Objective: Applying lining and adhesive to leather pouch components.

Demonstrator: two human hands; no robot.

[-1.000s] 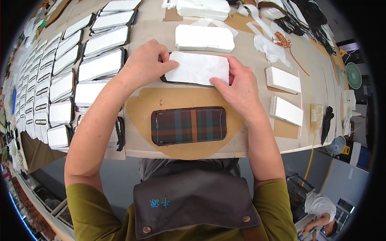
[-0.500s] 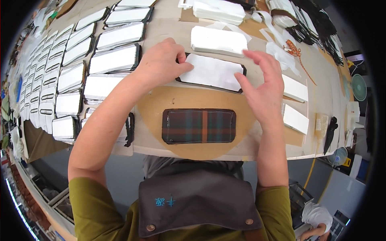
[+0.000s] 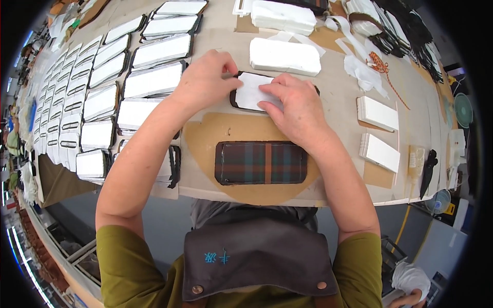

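Note:
A white sheet lies on a dark-edged rectangular panel. At its upper left corner my left hand is closed, the thumb on the edge and the fingers curled. Across the sheet's right part rests my right hand; its thumb and forefinger touch the white surface with a gap between them. That hand covers much of the panel's right side. Nearer to me, a plaid panel with a dark border and an orange stripe lies flat on a tan board.
Rows of white-faced, dark-edged panels fill the left. Beyond my hands are a white stack and another white stack. White strip stacks, a clear bottle and orange cord lie to the right.
My right hand has moved left from beside the panel's right end onto the white sheet, its fingers drawing closer together. My left hand stays at the left corner.

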